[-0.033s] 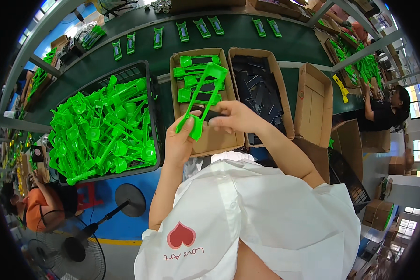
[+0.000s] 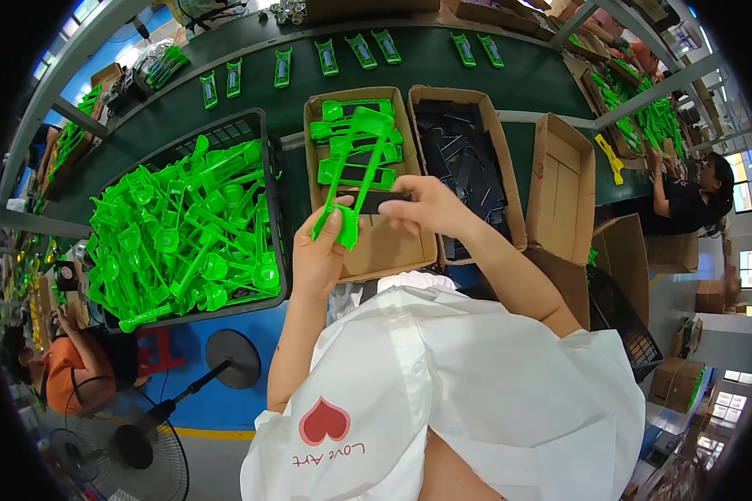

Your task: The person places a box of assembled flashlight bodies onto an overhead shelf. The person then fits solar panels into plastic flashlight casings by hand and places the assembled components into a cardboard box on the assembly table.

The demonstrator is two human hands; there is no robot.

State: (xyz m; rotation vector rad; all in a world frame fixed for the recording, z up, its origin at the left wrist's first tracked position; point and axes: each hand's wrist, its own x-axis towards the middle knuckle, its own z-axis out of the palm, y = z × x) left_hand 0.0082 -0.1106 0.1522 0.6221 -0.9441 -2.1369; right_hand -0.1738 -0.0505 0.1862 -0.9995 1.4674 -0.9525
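My left hand is closed around the lower end of a long green plastic frame, thumb pressed on its face. The frame stands tilted, its two thin side rails rising to a wide upper end. Between the fingers of my right hand is a flat black plastic strip, whose left end meets the frame's lower part; whether it sits inside the frame I cannot tell. Beneath both hands is a cardboard box holding several green frames with black strips in them.
A black crate heaped with green frames stands left. Right of the middle box are a box of black strips and a shallow cardboard tray. Green pieces line the far green belt. Co-workers sit at both sides; a fan stands lower left.
The green frame's upper end has swung slightly left. My right hand has lifted a little, and more of the black strip shows.
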